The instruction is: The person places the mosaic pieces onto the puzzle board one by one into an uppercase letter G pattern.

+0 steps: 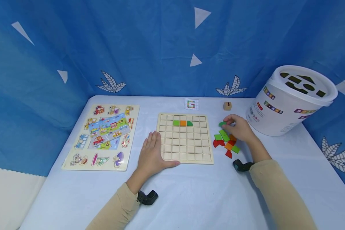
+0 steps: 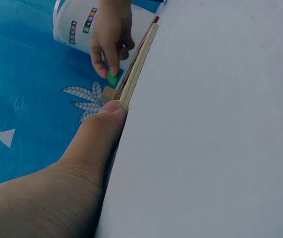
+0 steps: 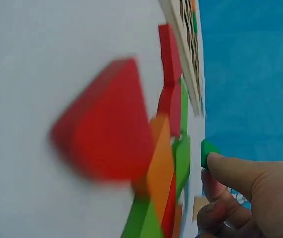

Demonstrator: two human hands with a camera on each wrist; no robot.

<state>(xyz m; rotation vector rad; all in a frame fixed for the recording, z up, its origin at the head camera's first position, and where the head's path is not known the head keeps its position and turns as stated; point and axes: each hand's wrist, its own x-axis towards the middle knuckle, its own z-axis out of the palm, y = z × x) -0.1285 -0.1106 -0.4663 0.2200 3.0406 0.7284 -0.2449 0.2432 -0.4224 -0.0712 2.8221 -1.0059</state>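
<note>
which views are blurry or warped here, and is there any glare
Head view: sharp, evenly lit, no glare, wide-angle bending of the table edges. Right wrist view: the near red piece is badly blurred. Left wrist view: tilted sideways, the left hand soft up close.

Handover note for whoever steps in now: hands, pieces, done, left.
Left hand: open, flat on the table, thumb against the near left edge of the wooden grid board.
Right hand: pinches a small green wooden block, right of the board.
Done: three pieces sit in the board's second row, a green square tile, an orange square tile and a green rounded-corner tile.
Left: the loose pile of red, green and orange pieces beside the board; the other cells show empty. Pattern card lies behind the board.
</note>
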